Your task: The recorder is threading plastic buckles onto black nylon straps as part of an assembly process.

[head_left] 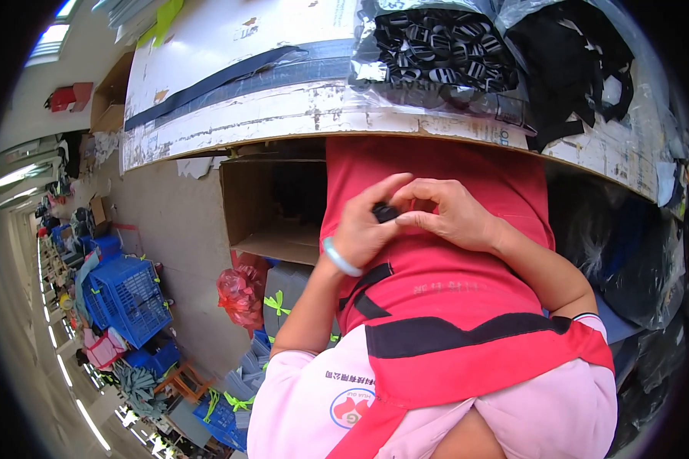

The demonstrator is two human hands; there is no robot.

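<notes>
Both my hands meet in front of my red apron (467, 268), just off the table's edge. A small dark piece (384, 213) sits between my left thumb and fingers, partly covered; it looks like black plastic, but its exact kind cannot be made out. My left hand (364, 218), with a pale bangle at the wrist, is curled around it. The fingers of my right hand (455, 214) bend in from the other side, thumb and fingertips against the piece and the left fingertips. Below the left hand, a black strap (373, 281) lies across the apron.
On the cardboard-covered table (283, 115) lie a long black webbing strip (214, 84), an open clear bag of black plastic buckles (444, 50) and a bag of black straps (570, 61). Beneath stands an open carton (264, 206). A red plastic bag (241, 294) and blue crates (130, 298) are at left.
</notes>
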